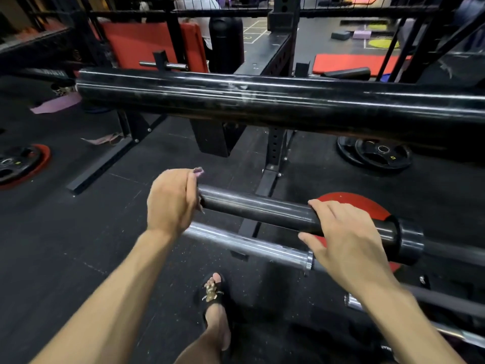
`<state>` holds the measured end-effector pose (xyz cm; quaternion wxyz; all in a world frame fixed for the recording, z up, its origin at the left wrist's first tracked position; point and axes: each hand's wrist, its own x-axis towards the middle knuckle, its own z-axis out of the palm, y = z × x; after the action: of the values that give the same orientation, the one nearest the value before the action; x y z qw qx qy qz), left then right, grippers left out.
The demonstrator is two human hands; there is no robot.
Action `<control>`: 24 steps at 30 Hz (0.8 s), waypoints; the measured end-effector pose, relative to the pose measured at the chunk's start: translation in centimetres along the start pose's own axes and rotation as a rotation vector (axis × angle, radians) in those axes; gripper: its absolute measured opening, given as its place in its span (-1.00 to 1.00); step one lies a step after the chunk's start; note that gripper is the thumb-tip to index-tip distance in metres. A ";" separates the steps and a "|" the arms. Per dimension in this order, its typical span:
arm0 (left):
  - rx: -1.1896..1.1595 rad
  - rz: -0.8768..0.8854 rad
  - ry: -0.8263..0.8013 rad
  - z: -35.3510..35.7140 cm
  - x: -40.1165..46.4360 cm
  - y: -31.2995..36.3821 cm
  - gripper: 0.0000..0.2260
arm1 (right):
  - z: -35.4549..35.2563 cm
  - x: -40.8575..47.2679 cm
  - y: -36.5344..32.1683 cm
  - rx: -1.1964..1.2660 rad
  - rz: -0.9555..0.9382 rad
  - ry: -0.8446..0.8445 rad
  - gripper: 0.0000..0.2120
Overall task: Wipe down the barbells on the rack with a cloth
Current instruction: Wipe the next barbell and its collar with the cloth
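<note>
A black barbell sleeve (257, 207) lies across the middle of the view, its free end pointing left. My left hand (172, 199) covers that end and holds a small purple cloth (198, 171), of which only a corner shows above the fingers. My right hand (346, 232) rests on the sleeve near its collar, fingers draped over the top. A chrome barbell sleeve (246, 243) lies just below and closer to me. A thicker, scuffed black sleeve (262, 101) spans the view higher up.
The black rack upright (274, 151) stands behind the bars. Weight plates lie on the rubber floor: a red one (362, 206) under my right hand, black ones (375, 153) at right, more at far left (21, 164). My sandalled foot (214, 292) is below.
</note>
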<state>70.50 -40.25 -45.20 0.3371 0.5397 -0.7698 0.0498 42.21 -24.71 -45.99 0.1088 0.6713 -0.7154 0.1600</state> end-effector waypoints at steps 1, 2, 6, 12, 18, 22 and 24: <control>0.009 -0.077 0.026 0.5 0.2 0.6 -0.65 | 0.0 0.1 -0.1 -0.005 0.002 0.002 -0.39; 0.026 -0.133 0.027 1.0 0.3 1.8 -0.71 | -0.1 0.1 -0.3 -0.005 0.003 0.006 -0.39; -0.007 0.066 -0.117 3.7 -3.0 11.7 -0.65 | 0.0 -0.3 -0.4 0.068 0.021 0.013 -0.38; -0.115 0.373 -0.218 2.2 -4.2 12.8 -0.69 | -0.8 -0.6 0.7 0.164 0.015 -0.016 -0.38; 0.028 -0.014 -0.063 0.4 -1.7 2.0 -0.61 | -1.5 -0.2 0.9 0.123 -0.003 -0.036 -0.43; -0.029 -0.146 0.006 2.1 -3.0 7.1 -0.72 | -2.1 0.4 0.8 0.154 0.001 -0.104 -0.50; -0.067 -0.046 -0.092 3.2 -4.9 12.5 -0.68 | -2.0 0.6 1.0 0.149 -0.009 -0.144 -0.50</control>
<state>59.18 -32.59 -46.90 0.3204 0.5475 -0.7730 -0.0088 41.03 -24.46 -43.97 0.0077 0.6906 -0.7044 0.1639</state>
